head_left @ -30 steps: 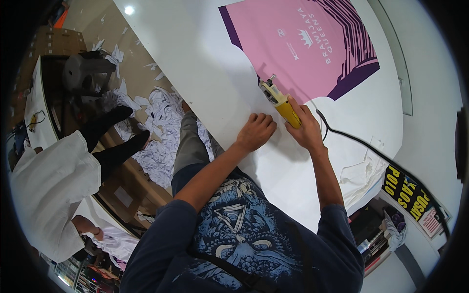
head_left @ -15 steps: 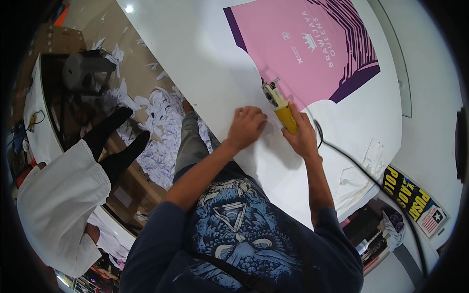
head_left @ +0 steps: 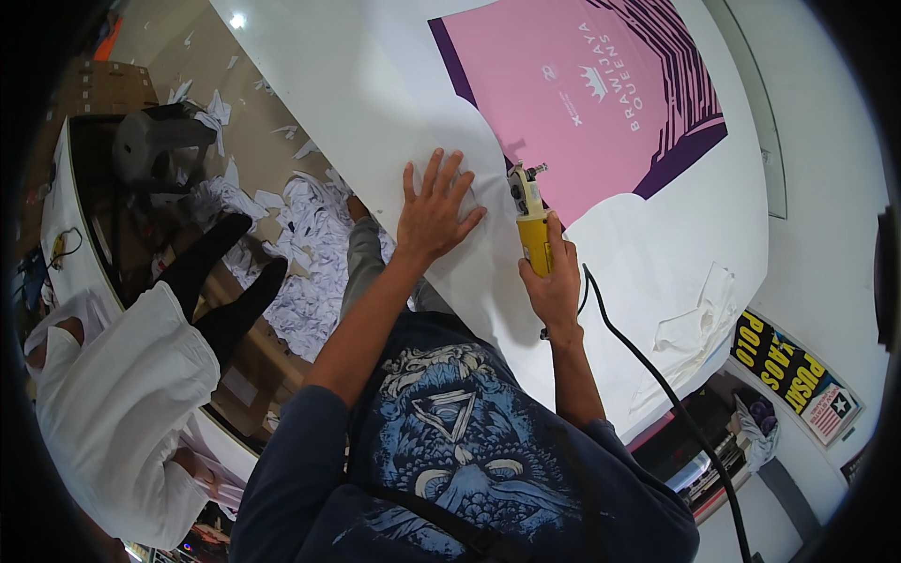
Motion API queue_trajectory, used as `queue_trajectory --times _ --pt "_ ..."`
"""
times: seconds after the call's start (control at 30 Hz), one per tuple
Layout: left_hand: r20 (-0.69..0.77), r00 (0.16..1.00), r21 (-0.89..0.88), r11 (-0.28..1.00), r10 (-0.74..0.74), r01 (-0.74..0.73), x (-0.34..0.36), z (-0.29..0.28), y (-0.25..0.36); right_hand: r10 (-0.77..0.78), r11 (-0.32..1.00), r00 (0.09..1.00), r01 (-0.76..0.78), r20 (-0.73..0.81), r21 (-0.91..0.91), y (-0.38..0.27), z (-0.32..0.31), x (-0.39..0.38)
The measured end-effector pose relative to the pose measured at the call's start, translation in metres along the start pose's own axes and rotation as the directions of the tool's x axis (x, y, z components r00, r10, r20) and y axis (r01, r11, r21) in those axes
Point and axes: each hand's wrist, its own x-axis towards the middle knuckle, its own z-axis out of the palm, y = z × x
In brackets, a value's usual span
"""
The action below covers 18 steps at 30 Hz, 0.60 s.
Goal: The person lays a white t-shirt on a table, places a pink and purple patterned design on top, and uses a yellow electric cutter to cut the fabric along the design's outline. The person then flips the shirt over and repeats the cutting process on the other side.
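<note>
My left hand (head_left: 435, 211) lies palm down with fingers spread on the white sheet (head_left: 450, 272), left of a yellow corded power cutter (head_left: 533, 242). My right hand (head_left: 554, 286) grips the cutter's body, its metal head at the left edge of a pink fabric or paper panel (head_left: 587, 141) with dark purple edging and white printing. Whether the head touches the panel I cannot tell. The black cord (head_left: 638, 361) runs from behind my right hand down toward the lower right.
The white table (head_left: 291, 66) has crumpled white pieces (head_left: 694, 324) at its right. Left of it lie white scraps (head_left: 310, 244) on the floor, a grey stool (head_left: 155, 150) and cardboard boxes (head_left: 122, 80). Another person (head_left: 117, 413) in white is at a second table at lower left.
My left hand has moved up and leftward and spread out flat. My right hand has moved down and left, turning the cutter more upright. The other person has shifted.
</note>
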Motion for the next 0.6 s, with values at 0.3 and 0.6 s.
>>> queue_trajectory --times 0.3,0.6 --pt "0.062 0.998 -0.004 1.0 -0.006 0.006 0.001 -0.001 -0.001 0.053 0.998 0.998 -0.054 -0.015 -0.037 -0.017 0.006 0.007" --pt "0.049 0.999 -0.039 0.999 0.0 0.002 0.003 -0.002 0.0 0.016 0.998 0.999 -0.018 -0.035 -0.061 -0.018 0.006 0.024"
